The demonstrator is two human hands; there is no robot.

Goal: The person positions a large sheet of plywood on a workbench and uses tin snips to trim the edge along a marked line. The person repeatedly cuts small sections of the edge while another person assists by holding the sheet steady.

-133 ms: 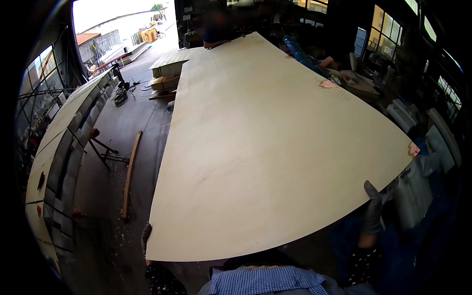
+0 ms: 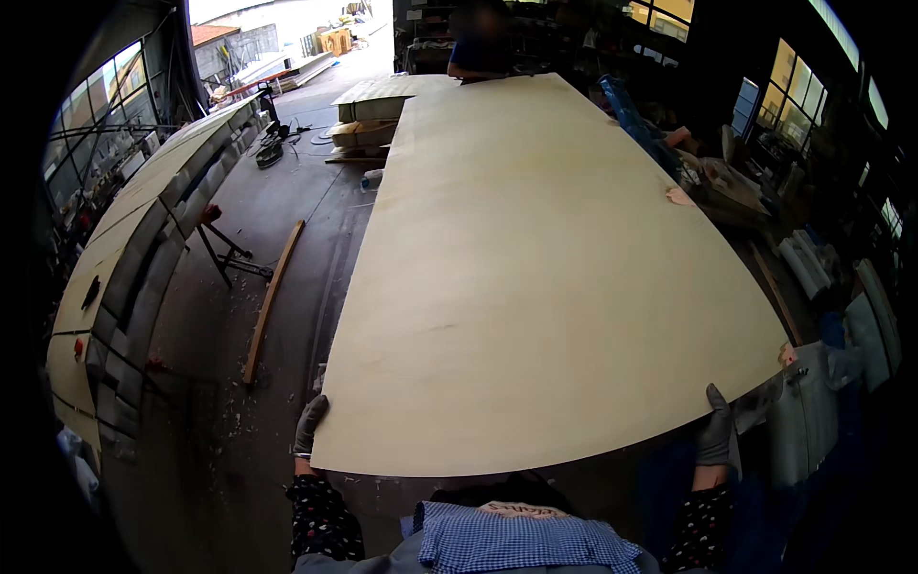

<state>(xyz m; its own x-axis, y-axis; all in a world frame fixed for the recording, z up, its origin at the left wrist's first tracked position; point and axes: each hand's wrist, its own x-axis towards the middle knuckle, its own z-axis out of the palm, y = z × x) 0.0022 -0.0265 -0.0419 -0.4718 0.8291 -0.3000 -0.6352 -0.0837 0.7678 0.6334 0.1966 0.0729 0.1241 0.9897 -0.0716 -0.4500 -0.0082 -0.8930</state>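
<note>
A large, pale plywood sheet (image 2: 555,277) stretches from my body toward the far side, its near end held in both hands. My left hand (image 2: 311,424), in a grey glove, is closed on the left edge by the near corner. Closed over the near edge toward the right is my gloved right hand (image 2: 715,430), its thumb on top. The sheet hides the fingers beneath it. At the sheet's far end stands another person (image 2: 481,55), arms at its edge.
A long stack of panels (image 2: 120,234) runs along the left. A red-topped trestle (image 2: 225,249) and a wooden batten (image 2: 274,301) are on the floor. Stacked boards (image 2: 368,110) stand by the far left edge. White wrapped rolls (image 2: 801,416) and blue sheeting (image 2: 639,124) lie to the right.
My view has turned, shifting the surroundings rightward. The sheet's near right corner has come closer to me and left, uncovering a wooden strip beside it. Both hands keep hold; more of the left one shows.
</note>
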